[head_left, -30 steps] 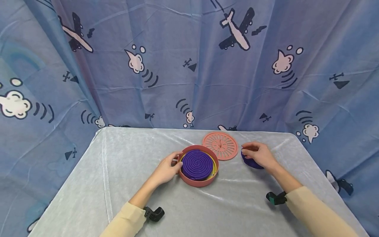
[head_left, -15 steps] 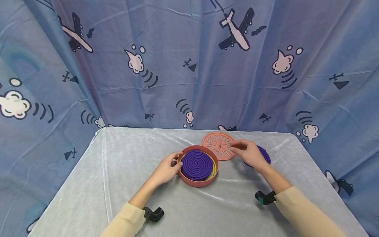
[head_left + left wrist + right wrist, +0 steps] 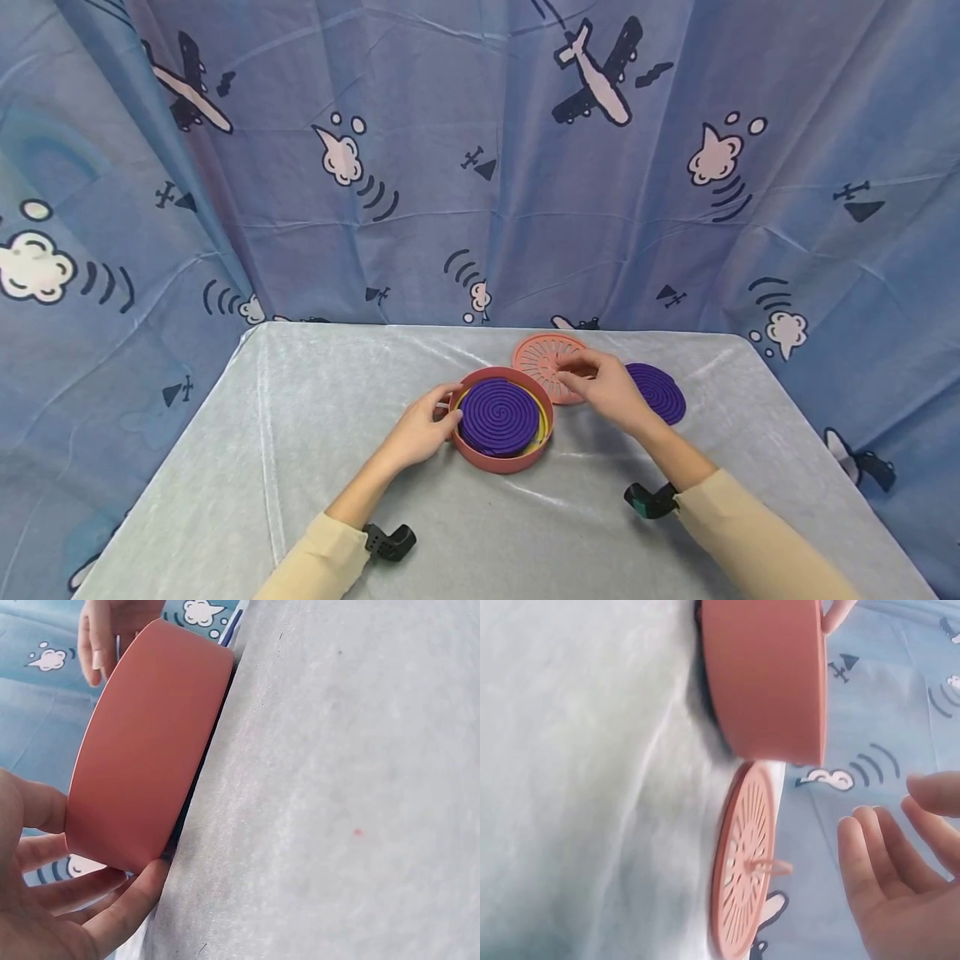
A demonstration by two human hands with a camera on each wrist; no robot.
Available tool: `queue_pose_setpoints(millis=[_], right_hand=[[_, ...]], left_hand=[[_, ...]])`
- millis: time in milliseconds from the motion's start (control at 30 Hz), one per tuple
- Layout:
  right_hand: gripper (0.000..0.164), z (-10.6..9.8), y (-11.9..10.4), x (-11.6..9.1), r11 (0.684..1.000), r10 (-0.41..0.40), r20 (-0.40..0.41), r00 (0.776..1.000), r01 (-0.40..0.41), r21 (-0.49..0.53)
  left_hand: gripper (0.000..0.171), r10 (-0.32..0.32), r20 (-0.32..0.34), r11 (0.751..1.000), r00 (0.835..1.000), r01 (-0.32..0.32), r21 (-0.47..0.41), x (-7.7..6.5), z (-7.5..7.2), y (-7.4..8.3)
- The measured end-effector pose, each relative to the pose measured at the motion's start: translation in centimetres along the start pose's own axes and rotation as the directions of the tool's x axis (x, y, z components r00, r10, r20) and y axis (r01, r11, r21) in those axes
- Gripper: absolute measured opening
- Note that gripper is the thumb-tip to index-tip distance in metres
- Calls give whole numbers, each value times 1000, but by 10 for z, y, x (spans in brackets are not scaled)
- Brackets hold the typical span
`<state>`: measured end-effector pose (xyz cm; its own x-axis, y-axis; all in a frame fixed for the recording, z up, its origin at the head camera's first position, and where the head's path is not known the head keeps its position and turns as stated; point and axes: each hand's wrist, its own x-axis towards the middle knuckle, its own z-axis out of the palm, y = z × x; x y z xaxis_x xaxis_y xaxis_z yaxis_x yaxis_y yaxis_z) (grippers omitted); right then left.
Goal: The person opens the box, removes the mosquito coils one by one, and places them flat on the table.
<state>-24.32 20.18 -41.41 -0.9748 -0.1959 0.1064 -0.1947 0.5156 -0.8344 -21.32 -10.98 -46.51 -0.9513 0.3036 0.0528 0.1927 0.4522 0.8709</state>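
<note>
A round, low red box stands on the table with a purple spiral coil lying in it, over something yellow. My left hand grips its left side, thumb at the rim and fingers round the wall, as the left wrist view also shows. Behind the box lies its slotted pink-orange lid, with a small loop standing up at the centre. My right hand hovers over the lid's right part, fingers loosely bent, holding nothing; the right wrist view shows a gap between fingers and lid.
A second purple spiral coil lies flat on the table, right of the lid, partly behind my right hand. A pale cloth covers the table. A blue patterned curtain hangs at the back and sides.
My right hand has let go of the second purple coil, which now lies flat, and has moved left to above the lid. The left hand and box stay still.
</note>
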Motion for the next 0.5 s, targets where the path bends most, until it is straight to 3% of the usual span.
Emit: queue_pose_setpoints(millis=[300,500], right_hand=[[27,19,-16,7,996,-50,-5,999,49,-68],[29,31,-23,9,993,-58,39,998,62,-99]], left_hand=[[45,0,-3,1000,1000,0,1,0,-1,1],[44,12,0,1000,1000,-12,-2,1,-1,-2]])
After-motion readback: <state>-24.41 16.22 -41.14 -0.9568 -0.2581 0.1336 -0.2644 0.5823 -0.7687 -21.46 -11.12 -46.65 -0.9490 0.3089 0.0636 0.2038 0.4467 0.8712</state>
